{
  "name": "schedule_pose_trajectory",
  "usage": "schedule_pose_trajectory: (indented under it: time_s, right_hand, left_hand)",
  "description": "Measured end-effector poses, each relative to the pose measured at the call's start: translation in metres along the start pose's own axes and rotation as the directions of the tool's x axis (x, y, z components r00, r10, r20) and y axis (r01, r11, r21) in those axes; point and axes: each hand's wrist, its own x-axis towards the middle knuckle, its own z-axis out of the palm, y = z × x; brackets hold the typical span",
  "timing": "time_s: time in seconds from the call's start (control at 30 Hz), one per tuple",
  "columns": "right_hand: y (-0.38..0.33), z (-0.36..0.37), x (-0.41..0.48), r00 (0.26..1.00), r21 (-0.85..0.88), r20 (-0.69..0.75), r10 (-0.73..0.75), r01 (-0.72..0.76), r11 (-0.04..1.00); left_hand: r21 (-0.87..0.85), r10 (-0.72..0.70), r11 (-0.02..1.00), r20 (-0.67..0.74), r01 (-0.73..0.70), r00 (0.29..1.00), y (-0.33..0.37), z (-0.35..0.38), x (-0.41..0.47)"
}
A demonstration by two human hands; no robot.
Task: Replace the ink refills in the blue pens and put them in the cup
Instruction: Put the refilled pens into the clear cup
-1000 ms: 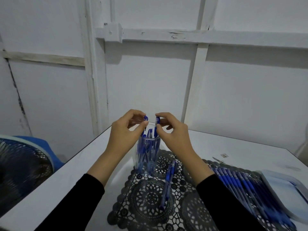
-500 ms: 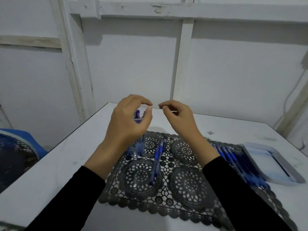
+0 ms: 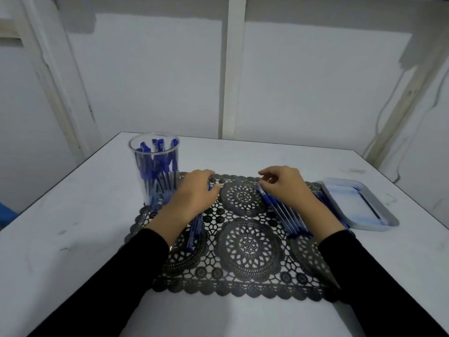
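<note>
A clear cup (image 3: 155,171) with several blue pens upright in it stands at the mat's far left corner. Just right of the cup, my left hand (image 3: 194,198) lies on two loose blue pens (image 3: 194,229) on the mat. Its fingers curl down over their far ends, and the lower barrels stick out below the wrist. My right hand (image 3: 284,188) hovers over a row of several blue pens (image 3: 286,217) on the right of the mat. Its fingers are loosely bent, with the tips by the leftmost pen's far end and nothing held.
A black lace mat (image 3: 247,246) covers the middle of the white table (image 3: 73,215). A pale blue tray (image 3: 379,215) lies to the right of the pen row. White wall panels stand close behind the table, and its left edge drops off.
Both hands have come down from the cup's rim to the mat. The left now lies on the loose pens and the right is over the pen row. The camera tilted down.
</note>
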Motion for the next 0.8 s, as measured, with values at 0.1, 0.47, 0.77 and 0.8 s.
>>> schedule_pose_trajectory:
  time_s: [0.1, 0.47, 0.77, 0.8]
  right_hand:
    - [0.006, 0.001, -0.003, 0.997, -0.088, 0.077, -0.004, 0.011, 0.996]
    - [0.005, 0.014, -0.003, 0.991, -0.101, 0.127, -0.031, 0.044, 0.994]
    - [0.003, 0.016, 0.000, 0.986, -0.198, 0.163, -0.026, 0.059, 0.978]
    - [0.002, 0.016, 0.000, 0.986, -0.195, 0.165, -0.033, 0.065, 0.979]
  left_hand:
    - [0.102, -0.030, 0.994, 0.032, 0.026, 0.999, -0.001, 0.007, 0.007]
    - [0.158, 0.028, 0.987, -0.016, -0.025, 0.999, -0.011, 0.012, 0.012]
    - [0.168, 0.076, 0.983, 0.036, -0.081, 0.996, -0.004, 0.011, 0.009]
    - [0.175, 0.082, 0.981, 0.044, -0.088, 0.996, -0.003, 0.011, 0.009]
